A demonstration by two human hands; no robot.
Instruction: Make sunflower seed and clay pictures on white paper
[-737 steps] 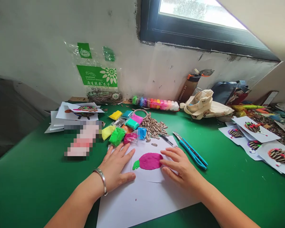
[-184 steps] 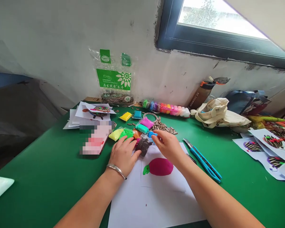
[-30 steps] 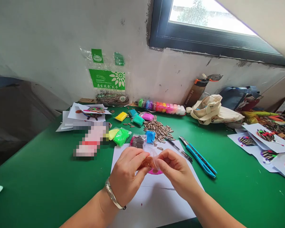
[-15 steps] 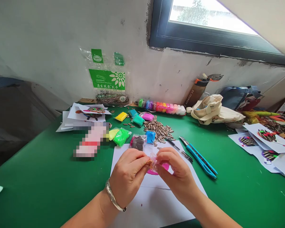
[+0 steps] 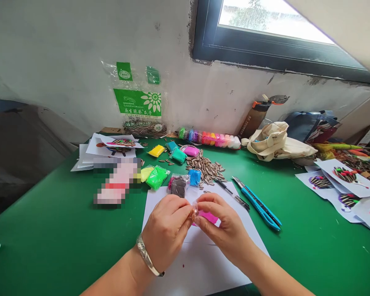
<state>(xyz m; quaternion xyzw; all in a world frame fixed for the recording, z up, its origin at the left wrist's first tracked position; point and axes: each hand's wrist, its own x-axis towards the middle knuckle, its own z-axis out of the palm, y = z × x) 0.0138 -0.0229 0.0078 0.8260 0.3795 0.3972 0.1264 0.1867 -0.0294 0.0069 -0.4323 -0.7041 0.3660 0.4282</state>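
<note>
My left hand point(image 5: 169, 226), with a silver bangle at the wrist, is closed on a small clear plastic packet point(image 5: 195, 209) with something orange in it. Thumb and fingers of my right hand point(image 5: 223, 222) pinch the packet's other side, so the two hands nearly meet. Most of the packet is hidden by my fingers. Below them a flat pink clay shape point(image 5: 209, 218) lies on a white sheet of paper point(image 5: 203, 263), partly covered by my right hand. Just beyond my hands are a dark brown clay packet point(image 5: 179, 186) and a blue one point(image 5: 195, 177).
Sunflower seeds point(image 5: 205, 166) lie heaped behind the paper. A blue utility knife point(image 5: 259, 205) and a black pen point(image 5: 232, 193) are at the right. Bright green point(image 5: 157, 177) and yellow point(image 5: 156, 151) clay packets lie left. Decorated cards point(image 5: 345, 174) sit far right, a bottle point(image 5: 255, 119) behind.
My right fingers have shifted slightly left and closed in on the packet, nearer my left hand. The view has moved a little; the things on the table lie as before.
</note>
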